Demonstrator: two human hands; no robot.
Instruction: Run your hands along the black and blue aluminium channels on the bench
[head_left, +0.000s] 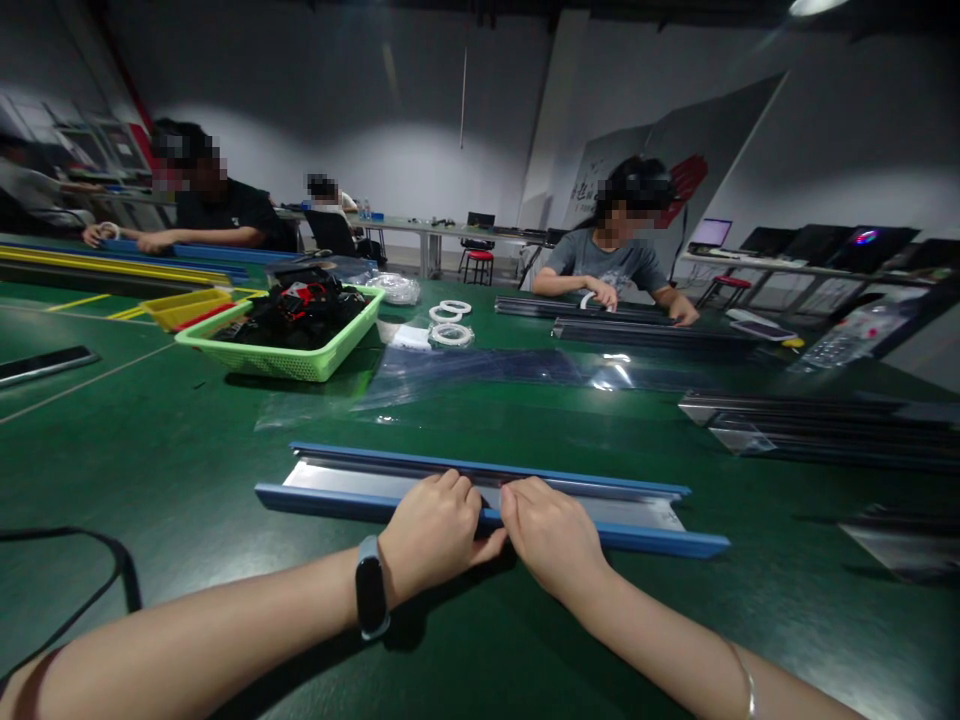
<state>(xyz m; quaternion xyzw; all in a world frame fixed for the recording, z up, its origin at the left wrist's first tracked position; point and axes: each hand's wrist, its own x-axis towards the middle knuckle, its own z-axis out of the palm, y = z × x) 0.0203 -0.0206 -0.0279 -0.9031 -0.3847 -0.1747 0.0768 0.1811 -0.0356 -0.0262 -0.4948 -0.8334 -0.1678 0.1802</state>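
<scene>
A blue channel-shaped profile (pixel 322 500) with a silvery inner face lies across the green table in front of me. My left hand (pixel 436 525), with a watch on the wrist, is closed on its near edge around the middle, fingers curled over into the channel and the thumb low on the outside. Right beside it, my right hand (pixel 551 535) is closed over the same edge, its fingers bent into the channel. Anything small between the fingertips is hidden.
A green basket (pixel 300 355) of dark and red parts stands back left, with tape rolls (pixel 451 333) beside it. Clear film (pixel 480 375) lies beyond the profile. Dark profiles (pixel 825 425) rest at right. Across the table, a person (pixel 622 255) handles dark profiles; another sits at left.
</scene>
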